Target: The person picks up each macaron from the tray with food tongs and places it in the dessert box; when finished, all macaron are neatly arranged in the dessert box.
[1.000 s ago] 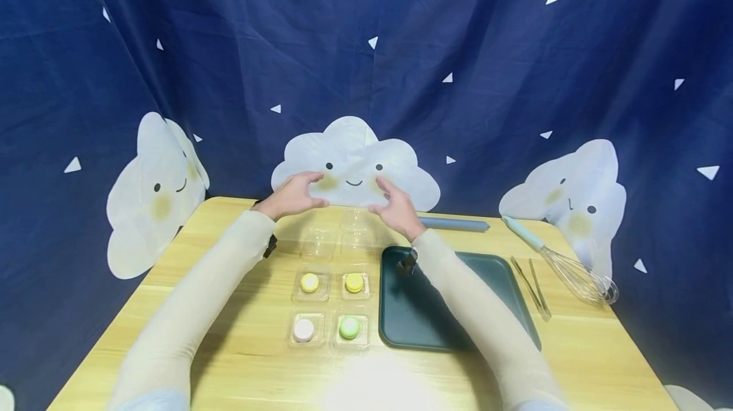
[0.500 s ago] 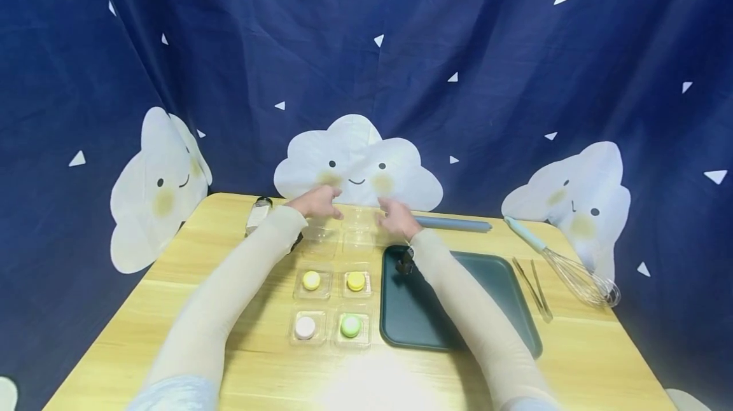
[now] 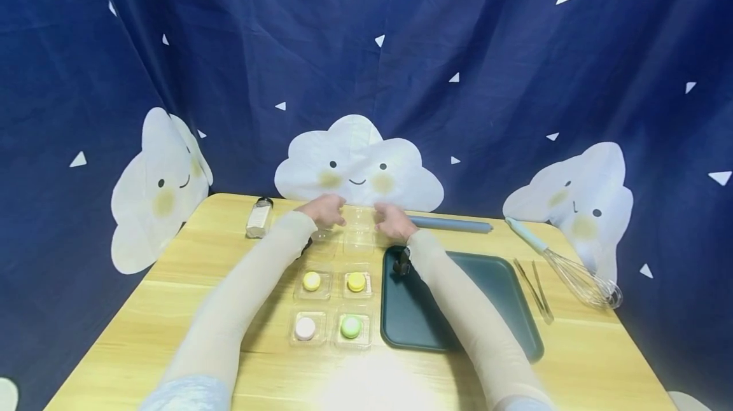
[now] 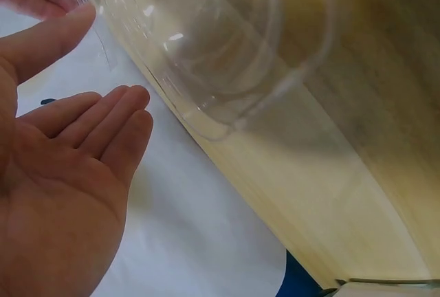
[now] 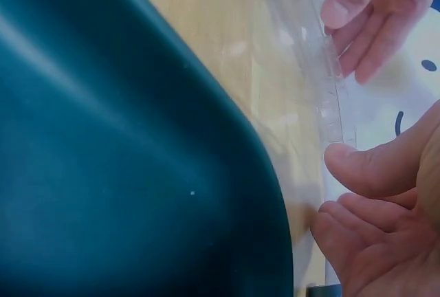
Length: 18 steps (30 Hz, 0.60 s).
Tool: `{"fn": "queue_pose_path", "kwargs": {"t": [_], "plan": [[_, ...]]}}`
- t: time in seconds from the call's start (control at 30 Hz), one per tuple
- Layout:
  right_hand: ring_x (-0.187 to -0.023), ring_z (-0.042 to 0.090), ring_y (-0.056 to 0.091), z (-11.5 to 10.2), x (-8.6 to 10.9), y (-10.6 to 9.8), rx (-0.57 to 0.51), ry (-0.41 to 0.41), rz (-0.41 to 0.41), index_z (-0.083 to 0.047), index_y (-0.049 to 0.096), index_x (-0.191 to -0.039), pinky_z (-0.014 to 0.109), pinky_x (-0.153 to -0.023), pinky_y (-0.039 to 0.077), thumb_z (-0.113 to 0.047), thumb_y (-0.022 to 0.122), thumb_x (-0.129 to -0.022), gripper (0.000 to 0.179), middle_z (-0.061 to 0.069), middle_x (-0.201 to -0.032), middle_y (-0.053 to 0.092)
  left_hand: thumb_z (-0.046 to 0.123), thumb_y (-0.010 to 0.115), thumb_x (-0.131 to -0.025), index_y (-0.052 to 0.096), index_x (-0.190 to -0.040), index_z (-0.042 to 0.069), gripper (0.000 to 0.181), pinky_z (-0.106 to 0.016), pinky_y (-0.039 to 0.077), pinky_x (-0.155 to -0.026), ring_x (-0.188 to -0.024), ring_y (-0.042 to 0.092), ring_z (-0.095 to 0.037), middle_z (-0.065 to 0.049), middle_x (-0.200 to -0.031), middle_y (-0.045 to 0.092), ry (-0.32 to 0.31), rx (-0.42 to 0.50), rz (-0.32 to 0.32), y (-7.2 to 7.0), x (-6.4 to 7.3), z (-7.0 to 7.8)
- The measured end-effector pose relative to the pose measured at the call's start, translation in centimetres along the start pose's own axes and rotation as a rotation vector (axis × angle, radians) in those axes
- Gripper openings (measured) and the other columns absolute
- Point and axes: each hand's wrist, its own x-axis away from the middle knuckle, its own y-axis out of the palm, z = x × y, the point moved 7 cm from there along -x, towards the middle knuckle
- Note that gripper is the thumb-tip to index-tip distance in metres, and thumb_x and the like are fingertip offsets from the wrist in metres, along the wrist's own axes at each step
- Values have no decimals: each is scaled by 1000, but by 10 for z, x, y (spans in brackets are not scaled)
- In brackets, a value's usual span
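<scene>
At the far edge of the table, a clear plastic box with its lid raised (image 3: 359,239) stands between my two hands. My left hand (image 3: 325,210) is at its left side, and the left wrist view shows straight fingers with the thumb by the clear edge. On the other side is my right hand (image 3: 395,221), its thumb close to the lid's corner and its fingers loosely bent; I cannot tell whether it touches. A second clear box (image 3: 323,247) is partly hidden by my left arm. Nearer are clear boxes holding yellow macarons (image 3: 312,281), a pale pink one (image 3: 305,328) and a green one (image 3: 350,326).
Below my right forearm lies a dark green tray (image 3: 395,322). Tongs (image 3: 534,290) and a whisk (image 3: 564,264) are to its right. A blue-grey roll (image 3: 452,224) lies along the back edge. A black-capped jar (image 3: 259,219) stands back left, before a blue curtain (image 3: 343,48).
Both hands have come down from above the back edge toward the open clear box. My left hand moved right, uncovering the jar. The macarons have not moved.
</scene>
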Motion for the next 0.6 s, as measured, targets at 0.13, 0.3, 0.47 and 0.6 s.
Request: {"fn": "queue_pose_path", "kwargs": {"t": [0.13,0.3,0.47,0.6], "plan": [[-143,38,46,1,-4,1,-12,-7,-4,2,31,-156,46,-123,37,2,64,-89,74,23,-156,45,14,70,-92,33,-154,-5,75,-48,36,-124,-143,46,-39,-24,-153,48,-10,1,1,2,-4,3],[-143,38,47,3,-8,4,-64,-1,-16,1,31,-157,46,-123,37,2,64,-90,75,22,-157,44,11,71,-90,36,-153,-6,74,-47,41,-122,-116,62,-35,-23,-130,63,-22,-2,2,6,-6,6],[-142,37,49,5,-11,5,-89,-7,-16,1,31,-156,45,-124,37,2,64,-90,74,22,-154,48,14,73,-88,43,-148,-7,70,-46,44,-119,-109,65,-32,-22,-120,68,13,-47,35,6,-10,11],[-142,37,49,6,-11,5,-101,-15,-16,1,32,-156,46,-124,36,1,63,-91,73,23,-153,49,15,73,-89,43,-149,-6,69,-47,42,-121,-121,61,-34,-23,-133,64,5,-25,35,8,-14,11]]}}
